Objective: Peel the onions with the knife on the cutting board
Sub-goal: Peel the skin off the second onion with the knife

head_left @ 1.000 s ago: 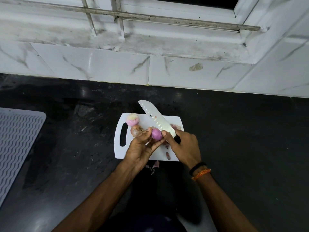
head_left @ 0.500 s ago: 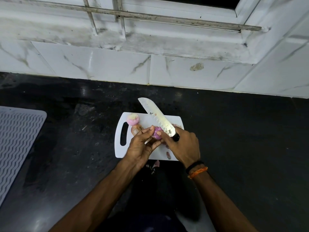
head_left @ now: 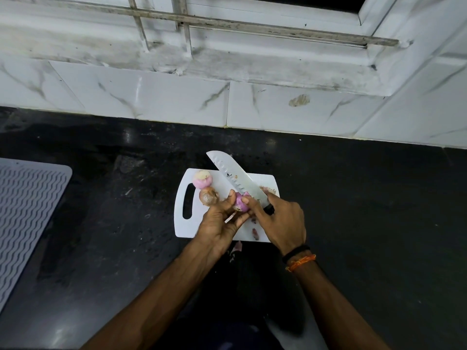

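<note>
Centre frame, over white plastic cutting board (head_left: 187, 229): left hand (head_left: 218, 223) pinches small purple onion (head_left: 240, 202); right hand (head_left: 283, 221) grips broad steel knife (head_left: 235, 176). Risk: the blade may slip off the slick skin onto the thumb, which sits close.

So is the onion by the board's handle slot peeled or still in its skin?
Still in its skin: the brown onion shows dry, papery brown skin, while the onion just behind it on the cutting board is bare pink and white.

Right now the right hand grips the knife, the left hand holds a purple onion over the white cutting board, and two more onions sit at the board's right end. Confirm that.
Not quite. The head view shows the two other onions, a peeled pink onion and a brown-skinned onion, at the cutting board's left end, beside its handle slot. The rest stands: the right hand grips the knife, and the left hand holds the purple onion.
</note>
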### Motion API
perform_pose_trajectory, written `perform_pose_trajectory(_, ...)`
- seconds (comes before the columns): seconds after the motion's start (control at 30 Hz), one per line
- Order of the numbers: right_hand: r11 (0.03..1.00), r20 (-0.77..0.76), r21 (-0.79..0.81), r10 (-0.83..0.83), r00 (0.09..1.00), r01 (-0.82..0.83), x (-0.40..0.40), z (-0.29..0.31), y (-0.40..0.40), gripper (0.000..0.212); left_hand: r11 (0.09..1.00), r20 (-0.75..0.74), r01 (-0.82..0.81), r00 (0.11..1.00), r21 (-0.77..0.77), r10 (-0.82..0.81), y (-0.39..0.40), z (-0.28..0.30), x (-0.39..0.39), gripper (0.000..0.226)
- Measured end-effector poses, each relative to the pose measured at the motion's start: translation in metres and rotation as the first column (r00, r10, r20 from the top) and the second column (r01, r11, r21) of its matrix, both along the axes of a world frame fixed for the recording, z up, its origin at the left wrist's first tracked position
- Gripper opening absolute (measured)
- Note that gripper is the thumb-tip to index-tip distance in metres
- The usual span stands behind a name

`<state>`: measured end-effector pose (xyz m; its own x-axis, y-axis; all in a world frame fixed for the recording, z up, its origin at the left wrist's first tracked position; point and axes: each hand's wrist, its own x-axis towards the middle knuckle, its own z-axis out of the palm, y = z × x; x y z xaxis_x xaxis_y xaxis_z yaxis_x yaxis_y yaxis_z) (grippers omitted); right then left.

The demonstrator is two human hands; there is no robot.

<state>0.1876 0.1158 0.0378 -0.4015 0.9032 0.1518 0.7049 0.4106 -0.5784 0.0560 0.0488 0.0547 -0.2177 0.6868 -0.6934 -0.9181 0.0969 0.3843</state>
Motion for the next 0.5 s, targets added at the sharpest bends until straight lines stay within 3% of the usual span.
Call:
perform_pose_trajectory(0.17,0.999,-0.040,0.037,-0.035,0.999,0.036,0.000,-0.001,-0.007,0.076,0.999,0.022,-0.035,0.999,-0.028,0.036,0.004,0.001,0.003,0.008)
perform_pose_trajectory(0.37,0.999,-0.066,0.033,-0.025,0.998,0.027,0.001,0.006,-0.016,0.053,0.991,0.023,-0.106,0.994,-0.081,0.108,0.008,-0.005,-0.001,0.007)
perform_pose_trajectory(0.5,0.995,-0.092,-0.075,-0.073,0.993,0.066,0.006,0.000,-0.017,0.056,0.998,-0.074,-0.061,0.995,0.027,0.062,0.007,-0.001,-0.006,0.007)
